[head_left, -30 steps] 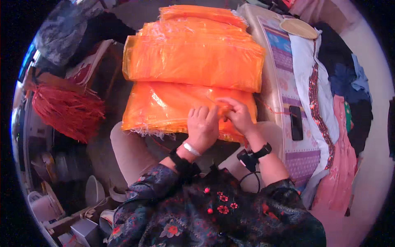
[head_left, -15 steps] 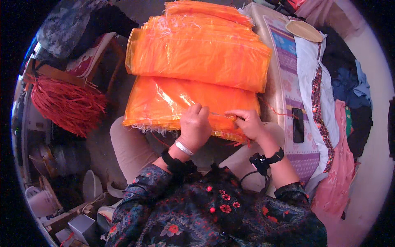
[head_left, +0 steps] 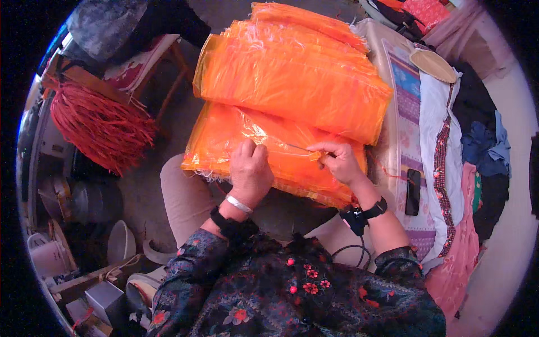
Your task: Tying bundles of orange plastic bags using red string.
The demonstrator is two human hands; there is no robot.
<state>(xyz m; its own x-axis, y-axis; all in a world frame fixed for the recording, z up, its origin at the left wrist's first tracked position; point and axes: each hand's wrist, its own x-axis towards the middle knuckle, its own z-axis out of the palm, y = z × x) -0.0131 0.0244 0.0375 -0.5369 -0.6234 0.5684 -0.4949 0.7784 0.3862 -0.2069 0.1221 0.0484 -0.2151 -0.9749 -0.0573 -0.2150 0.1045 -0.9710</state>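
Note:
A thick stack of shiny orange woven plastic sacks lies before me, its near part across my lap with frayed white edges. My left hand rests on the near sacks, fingers closed in a pinch; what they hold is hidden. To its right, my right hand has thumb and forefinger closed at a raised orange fold. A thin dark needle-like rod shows between the hands, its right end close to the right forefinger; I cannot tell which hand grips it.
A bundle of red strips hangs at the left by a wooden stool. At right, a padded bench bears a black phone, a round woven fan and clothes. Buckets and a grey box stand lower left.
The view has shifted, so the stack and bench appear farther right. The rod between my hands shows more plainly. Both hands stay closed over the near sacks, the left slightly farther from the right.

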